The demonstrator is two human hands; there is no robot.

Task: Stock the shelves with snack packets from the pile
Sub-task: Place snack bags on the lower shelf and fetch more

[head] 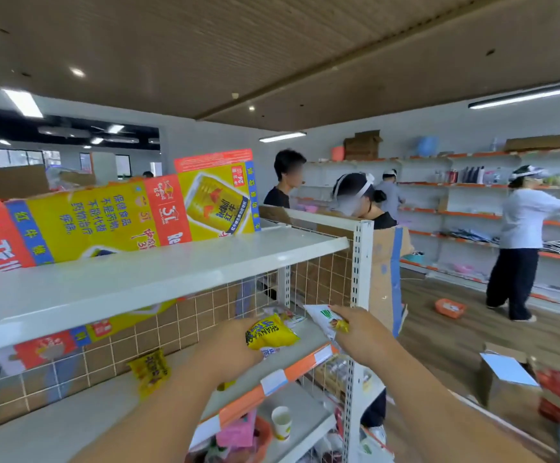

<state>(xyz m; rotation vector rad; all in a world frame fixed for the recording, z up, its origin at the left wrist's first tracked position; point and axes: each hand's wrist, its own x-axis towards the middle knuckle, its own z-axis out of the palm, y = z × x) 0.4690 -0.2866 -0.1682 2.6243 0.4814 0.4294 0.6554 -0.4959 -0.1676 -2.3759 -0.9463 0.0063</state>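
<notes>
Gripping a yellow packet (273, 333), left hand (235, 344) (fingertips hidden); right hand (360, 332) pinches a white packet (319, 316).

Only the person's two arms show, in the lower half of the frame: the left hand (235, 342) and right hand (362, 332) are bare, and the left forearm (158, 406) and right forearm (439, 396) run uncovered to the bottom edge.

The yellow packet (270, 332) carried dark blue lettering. The white packet (324, 319) showed a green mark and a yellow patch. A 3rd packet (150, 370) was yellow with red print. The shelf edge (305, 362) bore an orange strip with white labels. A white wire grid (185, 315) crossed brown board. The carton (105, 222) was yellow, red and blue.
</notes>
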